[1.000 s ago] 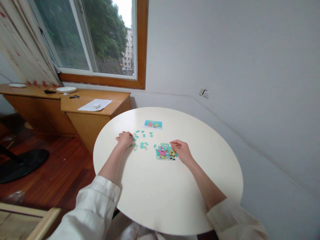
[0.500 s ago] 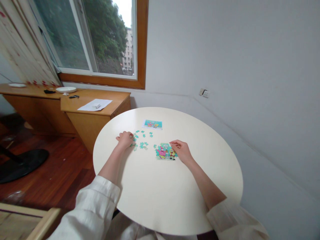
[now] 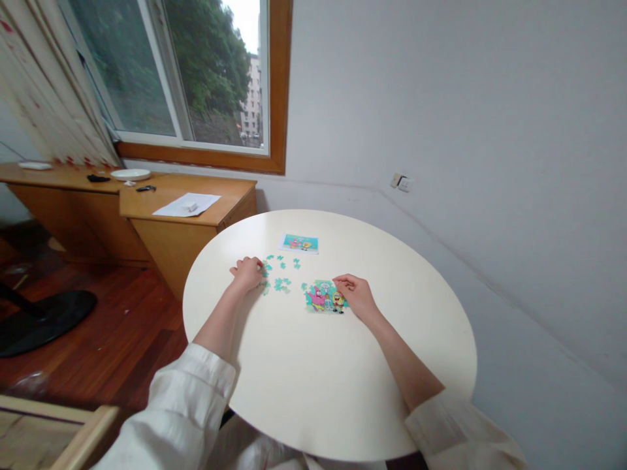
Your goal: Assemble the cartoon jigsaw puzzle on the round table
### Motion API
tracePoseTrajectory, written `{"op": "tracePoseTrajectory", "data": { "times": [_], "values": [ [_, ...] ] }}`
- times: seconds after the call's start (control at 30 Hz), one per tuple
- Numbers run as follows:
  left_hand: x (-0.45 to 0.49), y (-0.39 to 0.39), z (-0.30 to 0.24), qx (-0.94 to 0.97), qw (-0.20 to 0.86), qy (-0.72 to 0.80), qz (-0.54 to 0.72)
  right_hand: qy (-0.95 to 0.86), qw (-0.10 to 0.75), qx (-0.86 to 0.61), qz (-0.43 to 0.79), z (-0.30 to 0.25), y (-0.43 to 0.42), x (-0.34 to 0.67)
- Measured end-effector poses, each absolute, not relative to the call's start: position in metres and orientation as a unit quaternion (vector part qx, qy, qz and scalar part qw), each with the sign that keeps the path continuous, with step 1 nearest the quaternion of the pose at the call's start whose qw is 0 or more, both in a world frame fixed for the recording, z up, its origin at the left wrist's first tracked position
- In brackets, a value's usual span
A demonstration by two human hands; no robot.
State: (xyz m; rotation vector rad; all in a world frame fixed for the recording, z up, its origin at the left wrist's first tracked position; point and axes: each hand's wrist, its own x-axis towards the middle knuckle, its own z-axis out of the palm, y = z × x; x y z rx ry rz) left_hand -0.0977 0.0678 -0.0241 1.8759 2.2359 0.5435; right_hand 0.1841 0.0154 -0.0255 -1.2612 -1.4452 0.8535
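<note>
A partly joined jigsaw puzzle [image 3: 321,299] lies on the round white table [image 3: 313,378], showing a pink starfish and a yellow square cartoon figure on teal. My right hand [image 3: 356,294] rests over its right side, thumb and forefinger pinched at the upper right edge. What that pinch holds, if anything, is too small to make out. Loose teal puzzle pieces [image 3: 281,284] are scattered left of the puzzle. At their left edge my left hand [image 3: 247,273] is curled, its fingertips closed on a puzzle piece and partly hiding others.
A picture card [image 3: 300,243] with the same characters lies behind the pieces. Left of the table stands a wooden cabinet [image 3: 171,248] bearing a paper sheet [image 3: 171,207] and a white plate [image 3: 130,174]. A wall [image 3: 441,130] runs behind and to the right.
My left hand has shifted very slightly to the right at the loose pieces. My right hand stays at the puzzle's upper right edge.
</note>
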Motion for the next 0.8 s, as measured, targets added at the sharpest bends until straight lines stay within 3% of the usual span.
{"op": "tracePoseTrajectory", "data": {
  "times": [0.37,0.5,0.67,0.8],
  "values": [
    [-0.094,0.065,-0.022,0.646,0.115,0.720,0.229,-0.595,0.499,-0.521,0.354,-0.027,0.016,0.184],
    [-0.091,0.065,-0.018,0.636,0.133,0.689,0.321,-0.597,0.496,-0.521,0.355,-0.028,0.016,0.184],
    [-0.082,0.060,-0.008,0.629,0.305,0.550,0.457,-0.590,0.505,-0.519,0.357,-0.028,0.017,0.185],
    [-0.060,0.049,-0.002,0.621,0.417,0.454,0.483,-0.604,0.499,-0.513,0.351,-0.025,0.016,0.181]
  ]
}}
